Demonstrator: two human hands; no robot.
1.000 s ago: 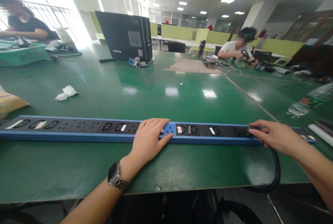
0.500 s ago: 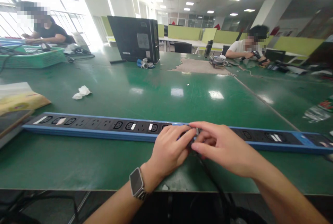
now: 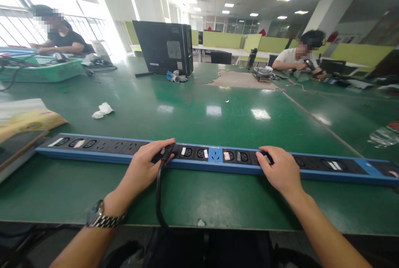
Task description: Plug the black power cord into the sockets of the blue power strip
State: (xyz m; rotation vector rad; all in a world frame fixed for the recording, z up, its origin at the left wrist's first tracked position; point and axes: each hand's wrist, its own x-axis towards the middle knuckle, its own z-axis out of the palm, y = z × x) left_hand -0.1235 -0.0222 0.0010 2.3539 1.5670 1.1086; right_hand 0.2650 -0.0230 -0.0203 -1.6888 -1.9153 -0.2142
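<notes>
Packaging (image 3: 34, 116) in white and yellow lies at the near left of a green table (image 3: 187, 110), with a green basket (image 3: 46, 76) and a co-worker in a dark top (image 3: 67, 37) farther off. Crumpled white tissue (image 3: 104, 109) sits to their right. A long blue-and-black power strip (image 3: 199, 165) stretches left to right across the table's near side. The left hand (image 3: 143, 162) grasps a black plug (image 3: 168, 150) between thumb and fingers at the strip's sockets, its cable (image 3: 158, 195) drooping nearer; whether the plug is seated cannot be told. Far beyond stands a black computer tower (image 3: 162, 50), gloves (image 3: 176, 77) at its foot. Right of a blue socket (image 3: 215, 155), the right hand (image 3: 283, 171) curls over the strip; whether its fingers grip anything cannot be told. A co-worker in white (image 3: 285, 57) leans in at the far right.
</notes>
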